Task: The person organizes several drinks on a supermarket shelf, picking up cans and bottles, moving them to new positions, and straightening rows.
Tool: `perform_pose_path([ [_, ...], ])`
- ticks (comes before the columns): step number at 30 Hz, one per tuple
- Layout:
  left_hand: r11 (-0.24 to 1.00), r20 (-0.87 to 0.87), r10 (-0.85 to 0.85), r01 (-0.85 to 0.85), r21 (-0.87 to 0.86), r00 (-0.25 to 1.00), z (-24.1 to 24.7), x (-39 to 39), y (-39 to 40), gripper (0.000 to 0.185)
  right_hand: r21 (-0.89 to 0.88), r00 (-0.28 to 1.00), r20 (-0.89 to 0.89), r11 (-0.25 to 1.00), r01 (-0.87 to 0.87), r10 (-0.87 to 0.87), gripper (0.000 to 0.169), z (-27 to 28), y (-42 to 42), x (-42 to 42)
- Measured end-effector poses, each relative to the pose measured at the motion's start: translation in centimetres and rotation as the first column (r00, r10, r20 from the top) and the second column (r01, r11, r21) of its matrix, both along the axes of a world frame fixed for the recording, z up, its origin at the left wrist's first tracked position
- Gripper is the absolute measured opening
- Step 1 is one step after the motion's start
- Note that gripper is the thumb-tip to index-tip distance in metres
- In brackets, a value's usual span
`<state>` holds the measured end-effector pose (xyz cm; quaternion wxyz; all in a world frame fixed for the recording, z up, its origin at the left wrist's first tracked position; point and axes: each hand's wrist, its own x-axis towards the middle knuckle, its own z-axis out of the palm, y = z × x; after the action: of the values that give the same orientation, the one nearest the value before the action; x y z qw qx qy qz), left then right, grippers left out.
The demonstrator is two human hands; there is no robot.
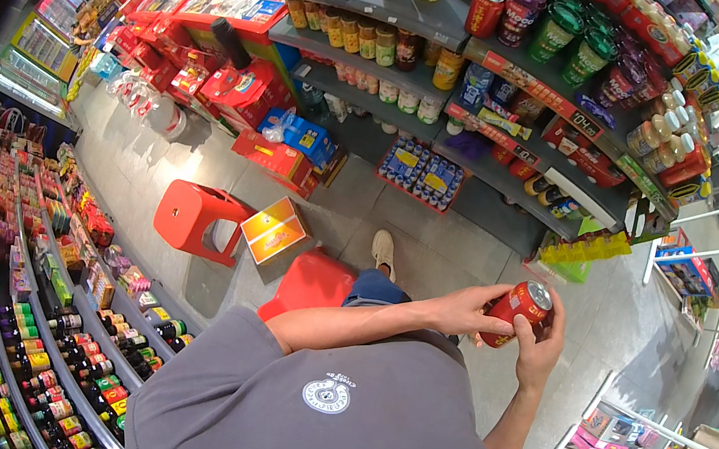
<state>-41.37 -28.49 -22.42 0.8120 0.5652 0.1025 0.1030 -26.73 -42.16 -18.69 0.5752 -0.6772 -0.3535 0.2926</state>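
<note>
A red drink can (519, 314) with a silver top is held between my two hands, at the right of the view. My left hand (474, 309) reaches across from the left and grips the can's near-left side. Around its right side curl the fingers of my right hand (540, 345), with the thumb pressed on the front. The can is tilted, its lid facing up and its pull tab in place. Parts of my fingers are hidden behind it.
Ahead stand grey store shelves (368, 76) with drinks and jars. A red plastic stool (200, 218), an orange carton (275, 229) and another red stool (311, 281) are on the floor to the left. Bottle-filled shelving (75, 328) lines the left; white metal racks (650, 425) stand right.
</note>
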Motion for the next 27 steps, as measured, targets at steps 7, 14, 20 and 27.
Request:
perform_pose_path([
  [7,0.997,0.0,0.005,-0.005,0.076,1.0,0.5,-0.9,-0.9,0.082,-0.009,0.996,0.07,0.999,0.054,-0.053,0.071,-0.2,-1.4,-1.1],
  [14,0.993,-0.019,0.051,-0.049,0.103,0.999,-0.7,-1.6,-2.5,0.081,-0.082,0.995,0.086,0.995,0.051,-0.044,0.07,0.1,-2.0,-2.3],
  [20,0.957,-0.023,0.15,-0.139,0.253,0.988,-0.1,-2.4,-2.1,0.08,-0.108,0.985,0.169,0.993,0.041,-0.022,0.07,1.0,-0.7,-3.1],
  [27,0.924,-0.023,0.281,-0.264,0.278,0.96,-0.2,-3.1,-1.3,0.074,-0.157,0.978,0.209,0.987,0.02,0.014,0.071,1.2,1.8,-4.3],
])
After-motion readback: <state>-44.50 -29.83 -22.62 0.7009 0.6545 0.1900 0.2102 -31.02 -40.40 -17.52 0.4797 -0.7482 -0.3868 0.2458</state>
